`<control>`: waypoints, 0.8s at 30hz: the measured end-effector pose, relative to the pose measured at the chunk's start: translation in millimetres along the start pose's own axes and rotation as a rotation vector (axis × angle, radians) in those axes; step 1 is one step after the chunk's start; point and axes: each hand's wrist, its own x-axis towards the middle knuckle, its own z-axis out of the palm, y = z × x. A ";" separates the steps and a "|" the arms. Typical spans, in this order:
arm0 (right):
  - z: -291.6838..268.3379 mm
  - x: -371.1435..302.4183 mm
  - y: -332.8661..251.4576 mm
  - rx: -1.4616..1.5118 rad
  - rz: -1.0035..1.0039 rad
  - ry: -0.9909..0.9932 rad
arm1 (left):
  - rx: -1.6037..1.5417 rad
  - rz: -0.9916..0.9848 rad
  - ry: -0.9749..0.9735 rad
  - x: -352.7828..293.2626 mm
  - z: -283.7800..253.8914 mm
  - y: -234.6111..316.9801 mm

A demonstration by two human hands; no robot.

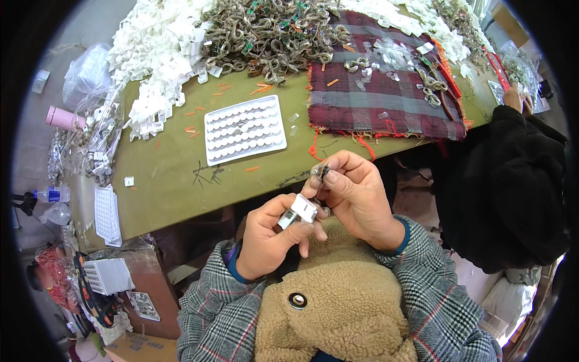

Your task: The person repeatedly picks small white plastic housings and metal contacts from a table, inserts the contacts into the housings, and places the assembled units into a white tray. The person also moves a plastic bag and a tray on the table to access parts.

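Above my lap, in front of the table edge, my left hand [270, 236] closes its fingers round a small white plastic case [304, 208], which has a grey window-like part on its lower side. Close beside it, my right hand [360, 196] pinches a small coiled cable [318, 173] with a dark end between thumb and fingertips. The two hands nearly touch, and the fingers partly cover the cable. On the table beyond them lies a white tray [208, 140] with rows of round silvery-white button cells.
A white heap of plastic cases [157, 54] and a pile of coiled cables [271, 36] cover the table's far side. Pliers [445, 102] and clear pieces rest on a plaid cloth [350, 111]. Stacked trays [107, 217] stand left. A person in black [500, 193] works at right.
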 end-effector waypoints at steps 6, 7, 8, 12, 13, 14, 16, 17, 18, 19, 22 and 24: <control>11.4 -10.1 -6.9 -0.205 -0.199 -0.120 | -0.299 0.126 0.124 -4.5 -6.7 -0.4; 13.9 -13.5 -7.3 -0.318 -0.187 -0.163 | -0.328 0.129 0.137 -5.1 -8.0 -0.9; 17.4 -18.5 -5.1 -0.317 -0.131 -0.155 | -0.366 0.147 0.129 -6.1 -9.1 -1.1; 23.9 -25.0 2.8 -0.386 -0.048 -0.130 | -0.347 0.162 0.202 -10.3 -5.5 -4.0; 25.1 -25.0 5.9 -0.413 -0.052 -0.113 | -0.329 0.155 0.216 -11.0 -4.7 -3.7; 26.0 -24.5 8.3 -0.439 -0.087 -0.112 | -0.316 0.148 0.229 -11.5 -3.8 -3.2; 27.4 -24.6 10.5 -0.503 -0.165 -0.102 | -0.280 0.138 0.235 -11.7 -2.4 -1.8; 27.5 -24.6 10.2 -0.510 -0.164 -0.087 | -0.257 0.135 0.226 -11.5 -2.3 -0.7; 27.6 -24.9 9.3 -0.516 -0.162 -0.071 | -0.247 0.140 0.214 -11.2 -2.1 0.2; 27.4 -25.3 7.2 -0.522 -0.160 -0.055 | -0.242 0.126 0.222 -11.0 -1.5 0.8; 25.7 -24.9 -0.5 -0.436 -0.051 -0.040 | -0.266 0.117 0.225 -9.9 -0.7 1.6; 25.8 -22.4 -1.2 -0.450 0.006 -0.013 | -0.283 0.118 0.215 -7.7 -1.3 1.2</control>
